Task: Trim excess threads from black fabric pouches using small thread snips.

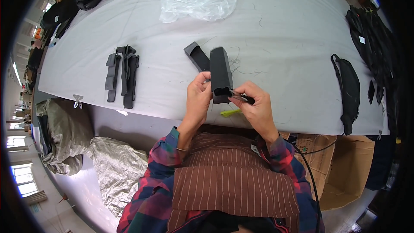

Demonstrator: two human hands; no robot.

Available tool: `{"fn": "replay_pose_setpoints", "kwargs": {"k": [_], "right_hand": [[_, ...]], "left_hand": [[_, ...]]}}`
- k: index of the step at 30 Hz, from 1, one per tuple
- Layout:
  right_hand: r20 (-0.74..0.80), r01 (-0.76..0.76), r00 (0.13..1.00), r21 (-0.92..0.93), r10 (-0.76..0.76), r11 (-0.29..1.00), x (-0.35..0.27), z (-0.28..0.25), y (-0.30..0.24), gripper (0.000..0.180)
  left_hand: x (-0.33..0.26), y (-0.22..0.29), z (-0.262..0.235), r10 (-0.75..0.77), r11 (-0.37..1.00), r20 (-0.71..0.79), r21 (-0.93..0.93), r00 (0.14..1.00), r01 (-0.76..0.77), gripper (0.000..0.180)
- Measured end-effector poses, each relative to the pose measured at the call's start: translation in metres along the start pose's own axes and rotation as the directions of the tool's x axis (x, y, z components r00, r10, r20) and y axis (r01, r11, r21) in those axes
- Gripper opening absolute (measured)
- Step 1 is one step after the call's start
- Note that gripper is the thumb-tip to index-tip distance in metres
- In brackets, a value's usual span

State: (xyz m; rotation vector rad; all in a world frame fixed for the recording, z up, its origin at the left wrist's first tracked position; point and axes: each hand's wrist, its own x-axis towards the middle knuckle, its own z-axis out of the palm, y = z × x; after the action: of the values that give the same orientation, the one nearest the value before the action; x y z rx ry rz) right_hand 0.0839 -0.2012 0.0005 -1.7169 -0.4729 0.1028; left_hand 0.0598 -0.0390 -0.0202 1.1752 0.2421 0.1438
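My left hand (198, 97) pinches the left edge of a folded black fabric piece (221, 67), which stands out over the table toward the far side. In my right hand (255, 107) is a small dark-handled pair of thread snips (246, 99), its tips against the near end of the fabric. Behind the left side of that piece lies a second black fabric strip (197, 56) with a grey end. A yellow-green strip (230, 113) shows on the table just below the snips. Loose threads (235, 65) lie to the right of the fabric.
Stacked black strips (129, 75) lie to the left on the pale covered table (164, 86). A clear plastic bag (200, 0) is at the far side. A black waist bag (347, 88) rests at right, near a black pile (371, 39). A cardboard box (351, 168) stands below the edge.
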Motion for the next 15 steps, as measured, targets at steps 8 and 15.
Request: {"fn": "replay_pose_setpoints", "kwargs": {"k": [8,15], "right_hand": [[-0.047,-0.139,0.987,0.206,0.152,0.969,0.004,-0.004,0.016,0.015],[-0.044,-0.047,0.998,0.025,0.048,0.999,0.003,-0.007,-0.003,0.019]], "left_hand": [[-0.011,0.029,0.003,-0.248,0.959,0.299,-0.059,0.921,0.277,0.021],[-0.001,-0.004,-0.011,-0.138,0.99,0.103,-0.008,0.985,0.139,0.008]]}}
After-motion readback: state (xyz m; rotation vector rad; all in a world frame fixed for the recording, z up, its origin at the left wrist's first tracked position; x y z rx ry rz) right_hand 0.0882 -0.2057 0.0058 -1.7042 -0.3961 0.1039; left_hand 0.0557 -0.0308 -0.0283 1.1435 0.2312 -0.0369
